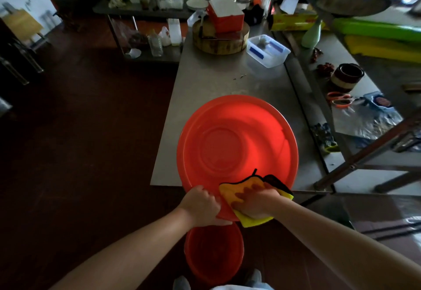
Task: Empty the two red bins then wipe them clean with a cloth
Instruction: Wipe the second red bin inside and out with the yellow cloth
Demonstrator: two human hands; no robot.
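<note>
A wide red bin (237, 139) rests tilted on the near end of the steel table (205, 80), its inside facing me and nothing in it. My left hand (201, 205) grips its near rim. My right hand (255, 202) presses a yellow cloth (237, 192) with a dark edge against the inner wall by that rim, fingers spread flat on it. A second, smaller red bin (214, 248) stands on the floor below my hands, between my feet and the table; its inside is dim.
A round wooden block (219, 41) with a red-and-white box (225, 16) and a clear plastic tub (267, 50) sit at the table's far end. Scissors (339, 100), a jar (346, 76) and foil crowd the right-hand counter. Dark floor lies to the left.
</note>
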